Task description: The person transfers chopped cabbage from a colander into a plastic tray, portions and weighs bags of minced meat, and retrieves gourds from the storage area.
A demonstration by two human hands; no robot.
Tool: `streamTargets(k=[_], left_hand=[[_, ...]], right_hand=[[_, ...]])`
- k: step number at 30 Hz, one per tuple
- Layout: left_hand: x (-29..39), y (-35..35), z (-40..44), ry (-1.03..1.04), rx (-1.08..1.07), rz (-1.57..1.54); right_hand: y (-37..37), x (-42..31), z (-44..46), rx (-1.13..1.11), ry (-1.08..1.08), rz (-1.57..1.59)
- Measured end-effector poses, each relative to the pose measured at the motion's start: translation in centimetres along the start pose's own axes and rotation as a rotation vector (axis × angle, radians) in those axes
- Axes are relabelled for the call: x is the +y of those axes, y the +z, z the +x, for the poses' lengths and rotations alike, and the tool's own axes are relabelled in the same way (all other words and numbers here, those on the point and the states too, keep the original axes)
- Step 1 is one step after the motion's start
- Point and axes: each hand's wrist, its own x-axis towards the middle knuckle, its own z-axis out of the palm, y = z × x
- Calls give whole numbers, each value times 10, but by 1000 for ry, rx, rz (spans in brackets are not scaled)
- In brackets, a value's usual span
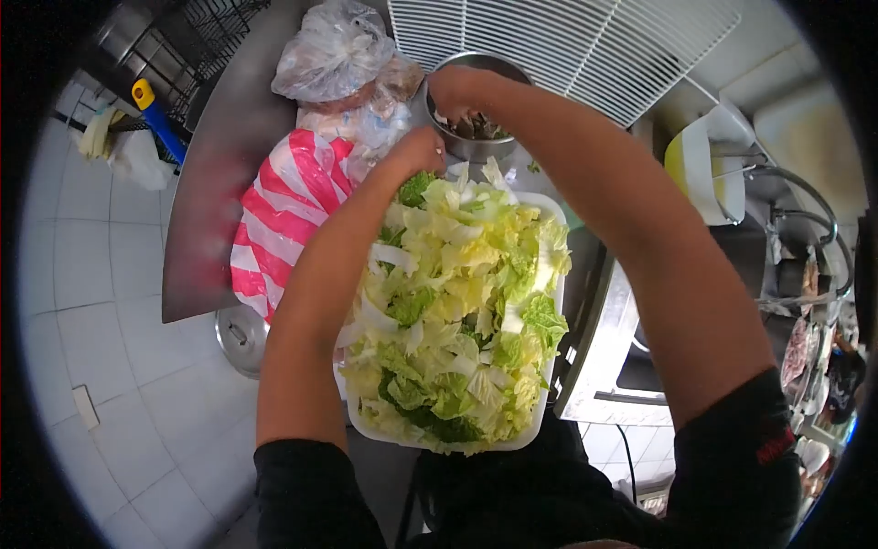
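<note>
My right hand (455,94) reaches down into a round metal pot (494,149) that holds dark brownish pieces. Its fingertips are hidden, and what they grip, if anything, does not show. My left hand (423,152) is closed with curled fingers beside the pot's near rim, just above the heap of leaves; whether it holds the rim or something small is hidden. Below both hands, a white rectangular tub (541,403) is heaped with cut napa cabbage (457,311), pale yellow and green. My left forearm passes along the tub's left side.
A pink-and-white striped plastic bag (291,215) and clear plastic bags (334,55) lie left of the pot. A white wire rack (558,41) stands behind it. A metal lid (240,339) is lower left. Steel equipment (608,366) and a yellow-and-white container (704,169) are at right.
</note>
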Motion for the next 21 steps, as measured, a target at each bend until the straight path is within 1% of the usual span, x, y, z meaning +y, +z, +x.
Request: streamTargets(k=[2, 4, 5, 7, 11, 13, 14, 16, 17, 18, 20, 21], left_hand=[[-4, 6, -1, 0, 12, -36], [0, 12, -3, 38, 130, -63], [1, 11, -2, 35, 133, -62], [3, 14, 1, -2, 43, -41], [4, 18, 7, -32, 21, 36], [5, 17, 11, -58, -11, 156], [7, 17, 12, -51, -11, 169], [4, 18, 9, -11, 13, 166], [4, 19, 11, -78, -7, 137], [4, 17, 12, -82, -16, 147], [6, 16, 15, -32, -133, 187], [5, 15, 12, -5, -102, 128]], right_hand=[[5, -2, 0, -14, -30, 21], [24, 1, 5, 271, 96, 218], [33, 2, 12, 274, 93, 216], [46, 3, 21, 383, 149, 270], [54, 1, 10, 351, 173, 310], [57, 5, 11, 335, 138, 310], [60, 8, 8, 346, 146, 314], [62, 10, 6, 399, 136, 299], [60, 13, 9, 416, 136, 305], [62, 13, 11, 428, 119, 290], [66, 13, 14, 433, 106, 283], [61, 13, 13, 452, 142, 361]])
